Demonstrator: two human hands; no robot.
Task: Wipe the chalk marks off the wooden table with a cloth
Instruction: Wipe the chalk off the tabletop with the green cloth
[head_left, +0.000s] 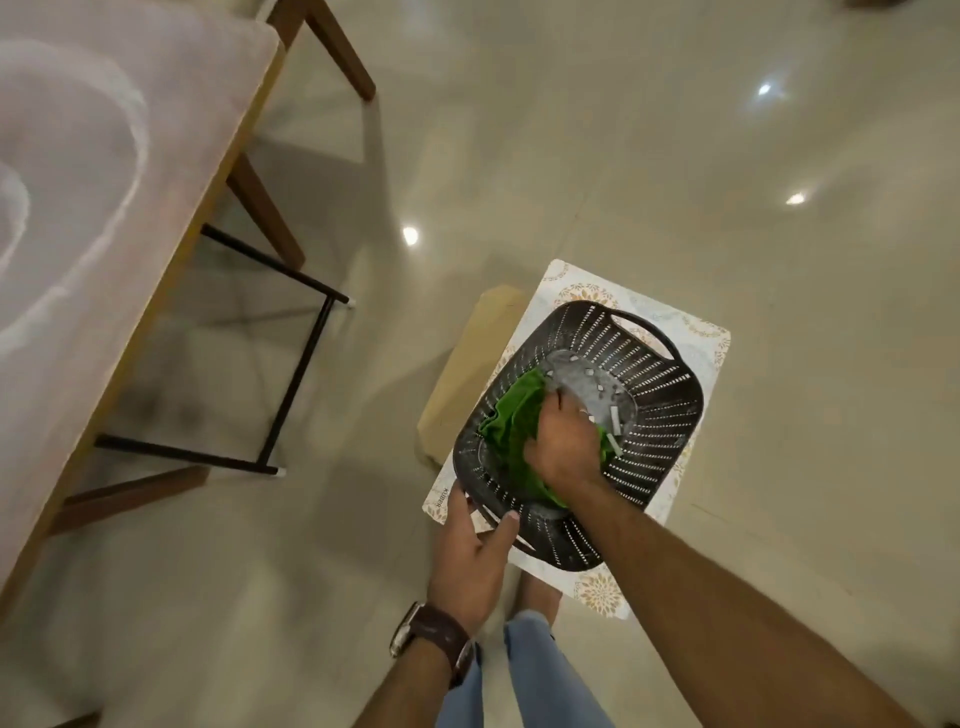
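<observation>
A green cloth (511, 426) lies bunched inside a black perforated plastic basket (660, 395). My right hand (563, 441) reaches into the basket and its fingers are closed on the cloth. My left hand (475, 558) grips the basket's near rim with thumb and fingers. The wooden table (78, 208) fills the upper left, its top smeared with curved white chalk marks (132, 119). Small pieces of chalk (614, 418) lie on the basket's floor beside the cloth.
The basket stands on a low stool topped with a floral-patterned sheet (701, 338). A black metal frame (296, 379) and wooden legs stand beneath the table. Glossy tiled floor (623, 156) surrounds everything. My legs in jeans (535, 670) show at the bottom.
</observation>
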